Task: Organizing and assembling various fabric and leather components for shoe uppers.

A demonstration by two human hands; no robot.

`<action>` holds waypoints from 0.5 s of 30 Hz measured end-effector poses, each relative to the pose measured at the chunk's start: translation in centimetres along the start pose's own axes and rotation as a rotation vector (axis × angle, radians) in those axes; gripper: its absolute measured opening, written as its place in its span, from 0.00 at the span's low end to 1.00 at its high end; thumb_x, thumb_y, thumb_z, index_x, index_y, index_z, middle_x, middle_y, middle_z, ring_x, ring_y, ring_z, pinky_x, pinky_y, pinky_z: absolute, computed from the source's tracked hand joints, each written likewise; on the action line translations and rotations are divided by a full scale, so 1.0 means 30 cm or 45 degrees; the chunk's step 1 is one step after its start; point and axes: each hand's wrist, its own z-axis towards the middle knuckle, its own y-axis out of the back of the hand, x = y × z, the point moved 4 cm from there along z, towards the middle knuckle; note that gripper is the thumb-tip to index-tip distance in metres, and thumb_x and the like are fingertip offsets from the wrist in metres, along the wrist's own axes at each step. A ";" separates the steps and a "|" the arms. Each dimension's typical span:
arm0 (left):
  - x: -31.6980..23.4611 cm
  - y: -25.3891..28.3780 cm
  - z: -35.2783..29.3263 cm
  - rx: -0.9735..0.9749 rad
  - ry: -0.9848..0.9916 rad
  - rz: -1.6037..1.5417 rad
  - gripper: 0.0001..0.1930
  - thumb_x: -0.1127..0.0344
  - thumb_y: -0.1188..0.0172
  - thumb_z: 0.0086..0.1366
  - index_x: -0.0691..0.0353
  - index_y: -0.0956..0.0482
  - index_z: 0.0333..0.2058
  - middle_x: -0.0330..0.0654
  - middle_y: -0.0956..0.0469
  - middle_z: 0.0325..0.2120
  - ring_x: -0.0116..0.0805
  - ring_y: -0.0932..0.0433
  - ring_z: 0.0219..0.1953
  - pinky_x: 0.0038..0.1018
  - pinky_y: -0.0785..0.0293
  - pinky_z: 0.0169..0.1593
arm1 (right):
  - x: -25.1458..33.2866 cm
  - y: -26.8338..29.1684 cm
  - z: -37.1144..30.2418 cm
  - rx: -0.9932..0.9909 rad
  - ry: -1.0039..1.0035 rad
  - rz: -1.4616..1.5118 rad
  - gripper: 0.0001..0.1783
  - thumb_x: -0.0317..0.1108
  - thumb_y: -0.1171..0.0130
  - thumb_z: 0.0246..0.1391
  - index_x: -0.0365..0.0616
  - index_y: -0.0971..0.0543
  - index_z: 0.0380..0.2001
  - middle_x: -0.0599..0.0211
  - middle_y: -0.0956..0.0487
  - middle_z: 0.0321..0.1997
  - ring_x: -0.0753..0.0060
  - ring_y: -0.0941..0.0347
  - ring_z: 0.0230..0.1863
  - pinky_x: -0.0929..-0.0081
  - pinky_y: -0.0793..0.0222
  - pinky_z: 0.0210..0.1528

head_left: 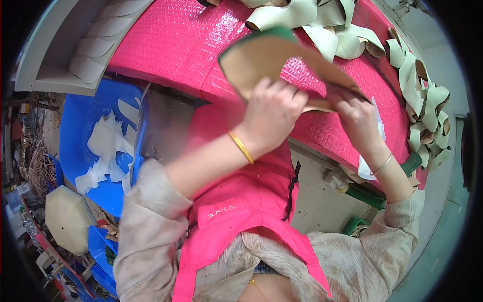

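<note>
Both hands hold a curved shoe upper (254, 60) over the near edge of the pink-covered table (178, 40). Its tan inner side faces me and a dark green strip shows along its far edge; motion blurs parts of it. My left hand (275, 108), with a yellow bangle at the wrist, is closed on the upper's near left part. At the right end, my right hand (357, 118) pinches the narrow dark-edged band. An opening in the middle of the upper shows the pink cover through it.
Pale green shoe uppers (284, 16) lie heaped at the far side, with more (435, 103) along the right. A white tray (55, 48) holding curved white pieces stands at far left. Below it is a blue basin (75, 121) with white scraps. A cream stool (65, 219) stands lower left.
</note>
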 end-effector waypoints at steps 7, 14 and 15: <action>0.029 0.041 0.111 -0.169 -1.030 0.615 0.03 0.65 0.49 0.42 0.54 0.31 0.16 0.32 0.36 0.17 0.26 0.34 0.27 0.23 0.41 0.30 | -0.006 -0.079 0.016 -0.393 -0.093 -0.163 0.13 0.24 0.48 0.36 0.45 0.24 0.31 0.67 0.26 0.36 0.66 0.28 0.33 0.74 0.31 0.33; 0.076 -0.085 -0.138 0.187 -0.421 0.318 0.09 0.68 0.48 0.43 0.62 0.26 0.25 0.38 0.29 0.27 0.35 0.32 0.33 0.29 0.38 0.35 | 0.104 -0.231 -0.052 0.244 -0.378 0.096 0.06 0.25 0.50 0.37 0.43 0.25 0.22 0.58 0.26 0.28 0.60 0.28 0.32 0.68 0.32 0.34; 0.082 -0.084 -0.130 0.237 -0.265 0.263 0.07 0.67 0.46 0.43 0.61 0.25 0.24 0.38 0.28 0.26 0.35 0.32 0.32 0.30 0.38 0.35 | 0.086 -0.228 -0.025 0.238 -0.400 0.219 0.03 0.24 0.49 0.34 0.41 0.26 0.16 0.56 0.26 0.22 0.58 0.28 0.29 0.65 0.33 0.31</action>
